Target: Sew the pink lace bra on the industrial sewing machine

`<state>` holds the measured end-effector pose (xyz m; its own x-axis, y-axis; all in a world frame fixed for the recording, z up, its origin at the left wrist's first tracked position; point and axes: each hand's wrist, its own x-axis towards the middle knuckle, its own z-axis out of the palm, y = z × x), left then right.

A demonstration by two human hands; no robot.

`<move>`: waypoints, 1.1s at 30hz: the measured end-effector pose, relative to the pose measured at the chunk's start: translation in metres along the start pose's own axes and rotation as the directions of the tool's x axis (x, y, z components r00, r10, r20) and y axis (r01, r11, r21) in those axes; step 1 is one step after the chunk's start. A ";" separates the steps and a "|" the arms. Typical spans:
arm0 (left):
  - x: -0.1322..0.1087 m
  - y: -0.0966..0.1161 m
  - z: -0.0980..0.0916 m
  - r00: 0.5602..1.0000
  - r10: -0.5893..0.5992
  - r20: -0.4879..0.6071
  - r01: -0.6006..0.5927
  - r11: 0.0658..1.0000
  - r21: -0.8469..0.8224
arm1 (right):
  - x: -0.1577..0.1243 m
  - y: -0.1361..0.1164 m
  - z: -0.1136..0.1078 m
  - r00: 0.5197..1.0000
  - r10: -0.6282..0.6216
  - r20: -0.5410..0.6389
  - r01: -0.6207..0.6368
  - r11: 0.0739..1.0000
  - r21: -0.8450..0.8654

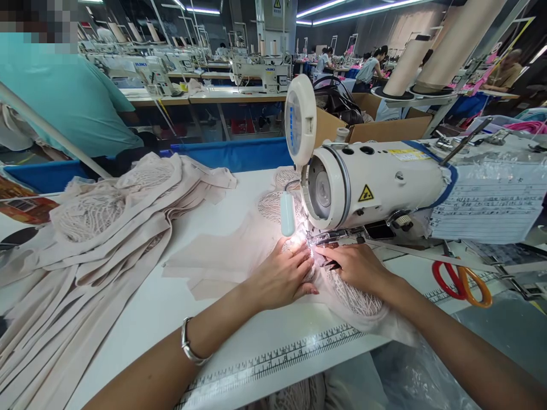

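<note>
I see the lace fabric [354, 296] lying flat on the white worktop [179, 296], under both hands and running up to the needle of the sewing machine [376, 182] just ahead of the fingertips. My left hand [280, 276] presses down on it with fingers spread flat, gripping nothing. My right hand [359, 266] lies just beside the left, fingers together, also pressing the fabric flat. Well off to the left of the left hand sits a pile of beige pieces [94, 228]. To the right of the right hand lie red-handled scissors [461, 282]. A ruler strip [273, 359] runs along the worktop edge below both wrists.
</note>
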<state>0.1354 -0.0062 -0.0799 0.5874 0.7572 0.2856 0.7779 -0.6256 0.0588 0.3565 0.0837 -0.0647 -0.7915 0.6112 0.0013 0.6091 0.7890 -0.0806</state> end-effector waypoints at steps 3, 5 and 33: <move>0.000 0.000 0.000 1.000 -0.005 0.008 0.005 1.000 0.008 | 0.001 0.001 0.001 1.000 -0.009 -0.002 0.009 1.000 0.022; 0.000 0.000 -0.001 1.000 -0.015 0.013 0.015 1.000 0.007 | 0.001 0.004 0.003 0.999 -0.033 -0.030 0.034 0.999 0.039; 0.003 -0.002 0.001 0.995 -0.085 0.042 0.088 0.994 -0.069 | -0.009 0.015 -0.004 0.998 0.022 -0.051 -0.026 0.996 -0.083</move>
<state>0.1357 -0.0025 -0.0802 0.5281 0.8149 0.2389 0.8091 -0.5683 0.1498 0.3731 0.0904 -0.0617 -0.7743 0.6308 0.0509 0.6317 0.7752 0.0023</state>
